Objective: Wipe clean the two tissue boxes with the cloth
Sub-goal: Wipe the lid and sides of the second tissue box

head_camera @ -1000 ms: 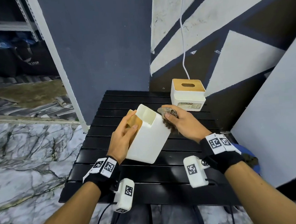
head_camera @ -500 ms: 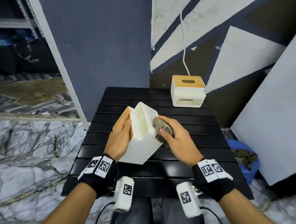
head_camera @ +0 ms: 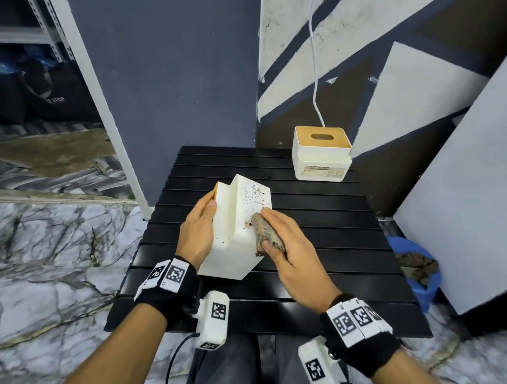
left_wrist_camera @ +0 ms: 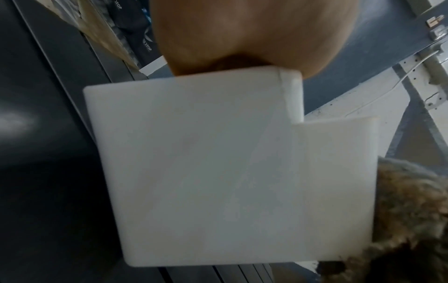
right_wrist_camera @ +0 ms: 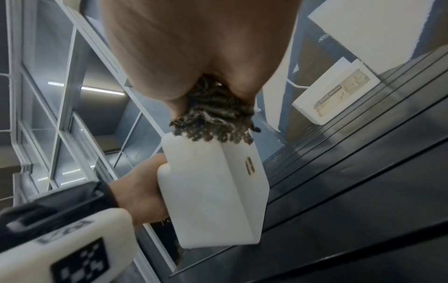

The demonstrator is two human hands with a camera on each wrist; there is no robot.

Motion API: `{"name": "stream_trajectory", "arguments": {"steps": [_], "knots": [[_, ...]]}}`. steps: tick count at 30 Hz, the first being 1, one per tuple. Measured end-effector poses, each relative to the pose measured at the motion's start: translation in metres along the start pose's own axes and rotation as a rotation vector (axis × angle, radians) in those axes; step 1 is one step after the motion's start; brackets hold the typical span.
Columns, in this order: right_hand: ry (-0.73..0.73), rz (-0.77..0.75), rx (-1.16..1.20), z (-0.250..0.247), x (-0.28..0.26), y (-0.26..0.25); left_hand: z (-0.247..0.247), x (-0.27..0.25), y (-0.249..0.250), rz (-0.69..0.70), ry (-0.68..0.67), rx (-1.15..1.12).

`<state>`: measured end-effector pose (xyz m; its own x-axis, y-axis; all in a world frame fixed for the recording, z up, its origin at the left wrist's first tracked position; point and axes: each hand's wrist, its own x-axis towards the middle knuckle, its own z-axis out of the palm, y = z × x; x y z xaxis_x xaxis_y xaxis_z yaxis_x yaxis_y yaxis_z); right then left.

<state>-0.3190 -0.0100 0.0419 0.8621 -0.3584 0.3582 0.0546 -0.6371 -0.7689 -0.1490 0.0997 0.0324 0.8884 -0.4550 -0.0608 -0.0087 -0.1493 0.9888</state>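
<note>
A white tissue box [head_camera: 233, 226] [left_wrist_camera: 230, 172] [right_wrist_camera: 213, 193] is tilted over the black slatted table [head_camera: 324, 235], its speckled dirty face turned up. My left hand [head_camera: 199, 225] grips its left side, by the wooden lid. My right hand [head_camera: 283, 243] holds a wadded brown cloth [head_camera: 265, 233] [right_wrist_camera: 213, 118] [left_wrist_camera: 412, 220] and presses it against the box's right face. A second white tissue box [head_camera: 322, 157] [right_wrist_camera: 337, 93] with a wooden slotted lid stands upright at the table's far right corner.
A blue bucket [head_camera: 420, 273] with a dark rag in it sits on the floor right of the table. A white panel [head_camera: 471, 191] leans at the right. A grey pillar [head_camera: 172, 77] rises behind the table, and a white cable [head_camera: 314, 67] hangs down the wall.
The box has been turned so its speckled face points up. My right hand with the cloth slid down along that face, toward me.
</note>
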Motion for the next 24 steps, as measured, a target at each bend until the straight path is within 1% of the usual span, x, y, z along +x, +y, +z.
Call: {"name": "stream_trajectory", "arguments": {"steps": [4, 6, 9, 14, 16, 18, 21, 24], "knots": [[0.033, 0.049, -0.079, 0.005, 0.0, 0.003, 0.001, 0.005, -0.001, -0.049, -0.036, -0.051], [0.051, 0.091, -0.086, 0.005, 0.005, 0.004, -0.001, 0.008, -0.002, -0.053, -0.051, -0.068], [0.033, 0.122, -0.095, 0.004, 0.016, 0.004, -0.001, 0.008, -0.002, -0.045, -0.046, -0.085], [0.0, 0.19, -0.175, -0.003, 0.071, 0.019, 0.003, 0.009, 0.001, -0.026, -0.051, -0.04], [-0.009, 0.218, -0.18, -0.006, 0.096, 0.027, 0.004, 0.008, 0.003, -0.008, -0.043, -0.028], [-0.021, 0.225, -0.183, -0.007, 0.11, 0.032, 0.005, 0.008, 0.003, 0.004, -0.033, -0.018], [-0.005, 0.221, -0.151, -0.006, 0.105, 0.033, 0.004, 0.006, 0.004, -0.003, -0.023, -0.004], [0.037, 0.185, -0.113, -0.002, 0.074, 0.023, 0.004, 0.006, 0.003, -0.007, -0.005, -0.004]]}}
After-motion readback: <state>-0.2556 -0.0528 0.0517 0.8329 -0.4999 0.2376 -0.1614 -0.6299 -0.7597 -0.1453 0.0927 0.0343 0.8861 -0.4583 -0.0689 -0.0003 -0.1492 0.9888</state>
